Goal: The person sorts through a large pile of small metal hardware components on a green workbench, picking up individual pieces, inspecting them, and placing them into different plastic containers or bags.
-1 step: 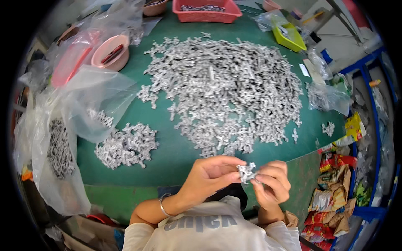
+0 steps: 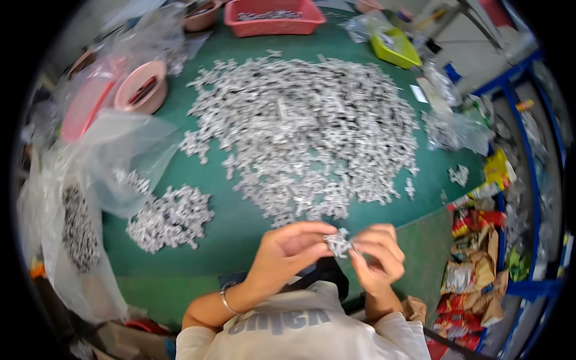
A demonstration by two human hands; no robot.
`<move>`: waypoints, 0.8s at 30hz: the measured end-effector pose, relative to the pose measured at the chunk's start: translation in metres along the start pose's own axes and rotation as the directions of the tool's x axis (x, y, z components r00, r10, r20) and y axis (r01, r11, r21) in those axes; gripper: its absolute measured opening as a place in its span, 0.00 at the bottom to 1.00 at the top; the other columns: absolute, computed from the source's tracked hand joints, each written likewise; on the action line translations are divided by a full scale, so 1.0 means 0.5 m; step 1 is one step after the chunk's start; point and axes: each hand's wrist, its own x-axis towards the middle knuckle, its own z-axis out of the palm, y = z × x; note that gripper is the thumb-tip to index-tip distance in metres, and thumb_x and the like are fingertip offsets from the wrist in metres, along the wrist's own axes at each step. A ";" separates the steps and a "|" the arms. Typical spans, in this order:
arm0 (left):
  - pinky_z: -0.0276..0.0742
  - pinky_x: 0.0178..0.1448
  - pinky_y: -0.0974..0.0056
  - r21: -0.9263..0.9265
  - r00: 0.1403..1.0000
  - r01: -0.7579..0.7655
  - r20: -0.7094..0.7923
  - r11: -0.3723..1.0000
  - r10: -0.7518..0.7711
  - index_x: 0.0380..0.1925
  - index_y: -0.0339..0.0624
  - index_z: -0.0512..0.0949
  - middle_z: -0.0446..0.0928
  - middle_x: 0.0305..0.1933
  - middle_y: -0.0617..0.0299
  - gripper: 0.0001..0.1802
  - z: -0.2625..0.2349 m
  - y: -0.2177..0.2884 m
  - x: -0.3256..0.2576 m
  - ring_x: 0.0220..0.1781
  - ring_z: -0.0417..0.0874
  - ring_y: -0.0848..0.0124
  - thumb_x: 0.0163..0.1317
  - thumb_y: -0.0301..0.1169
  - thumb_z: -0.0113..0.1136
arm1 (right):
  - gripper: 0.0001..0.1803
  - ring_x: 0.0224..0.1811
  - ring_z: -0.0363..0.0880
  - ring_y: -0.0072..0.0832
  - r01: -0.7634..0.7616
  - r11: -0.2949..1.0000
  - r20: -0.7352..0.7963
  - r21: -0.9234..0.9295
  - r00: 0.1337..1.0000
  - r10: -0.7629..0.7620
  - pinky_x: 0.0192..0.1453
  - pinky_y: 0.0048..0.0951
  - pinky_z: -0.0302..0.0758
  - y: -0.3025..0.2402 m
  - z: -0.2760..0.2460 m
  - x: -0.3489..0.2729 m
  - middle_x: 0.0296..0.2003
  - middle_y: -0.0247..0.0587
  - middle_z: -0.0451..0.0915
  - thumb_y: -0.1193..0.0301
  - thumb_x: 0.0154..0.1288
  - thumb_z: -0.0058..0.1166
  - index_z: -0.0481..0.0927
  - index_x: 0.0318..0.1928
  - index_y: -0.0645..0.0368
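Note:
Both hands meet at the near edge of a green table point(image 2: 240, 222). My left hand point(image 2: 288, 252) and my right hand point(image 2: 375, 252) pinch the same small cluster of silvery grey plastic parts point(image 2: 339, 243) between their fingertips. A bangle sits on my left wrist. Just beyond the hands spreads a large heap of the same grey parts point(image 2: 306, 132). A smaller separate heap point(image 2: 171, 217) lies to the left of my left hand.
Clear plastic bags point(image 2: 90, 198) with grey parts drape over the table's left side. Pink bowls point(image 2: 141, 87) stand at the far left, a red tray point(image 2: 273, 17) at the back, a yellow-green tray point(image 2: 396, 48) at the back right. Snack packets point(image 2: 474, 264) pile at the right.

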 end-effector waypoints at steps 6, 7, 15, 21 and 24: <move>0.73 0.52 0.61 0.207 0.979 -0.105 -0.152 0.973 0.138 0.44 0.30 0.71 0.71 0.48 0.52 0.15 -0.022 -0.037 0.008 0.49 0.75 0.66 0.54 0.17 0.52 | 0.04 0.31 0.70 0.18 -0.480 0.875 -0.486 -0.061 0.780 0.394 0.35 0.19 0.67 0.227 -0.120 -0.061 0.30 0.36 0.78 0.82 0.50 0.55 0.78 0.29 0.65; 0.73 0.52 0.60 0.229 0.976 -0.096 -0.167 0.969 0.136 0.43 0.30 0.71 0.72 0.47 0.53 0.15 -0.022 -0.042 0.010 0.49 0.75 0.65 0.53 0.16 0.52 | 0.04 0.28 0.70 0.18 -0.491 0.866 -0.593 -0.092 0.726 0.348 0.34 0.18 0.67 0.299 -0.173 -0.085 0.30 0.35 0.78 0.80 0.51 0.56 0.78 0.31 0.64; 0.72 0.52 0.66 0.314 0.971 -0.073 -0.194 0.947 0.139 0.41 0.30 0.73 0.70 0.47 0.56 0.13 -0.042 -0.060 0.016 0.50 0.73 0.69 0.54 0.15 0.52 | 0.11 0.30 0.74 0.40 -0.615 0.466 -0.636 -0.636 0.760 0.136 0.40 0.37 0.70 0.585 -0.422 -0.072 0.29 0.47 0.78 0.76 0.46 0.60 0.80 0.33 0.62; 0.71 0.51 0.70 0.537 0.913 -0.179 -0.221 0.824 0.342 0.41 0.31 0.74 0.69 0.47 0.56 0.14 -0.070 -0.064 0.008 0.50 0.72 0.70 0.53 0.13 0.51 | 0.12 0.46 0.71 0.39 -0.424 0.648 -0.444 -0.633 0.884 0.146 0.52 0.34 0.67 0.406 -0.263 -0.022 0.41 0.45 0.76 0.75 0.50 0.56 0.78 0.39 0.62; 0.72 0.50 0.70 0.689 0.895 -0.153 -0.208 0.709 0.395 0.40 0.33 0.75 0.70 0.46 0.56 0.14 -0.077 -0.067 0.003 0.48 0.73 0.70 0.52 0.14 0.53 | 0.15 0.45 0.70 0.38 -0.407 0.885 0.011 -0.225 0.908 0.420 0.51 0.33 0.65 0.264 -0.128 -0.001 0.41 0.44 0.75 0.76 0.49 0.56 0.77 0.41 0.60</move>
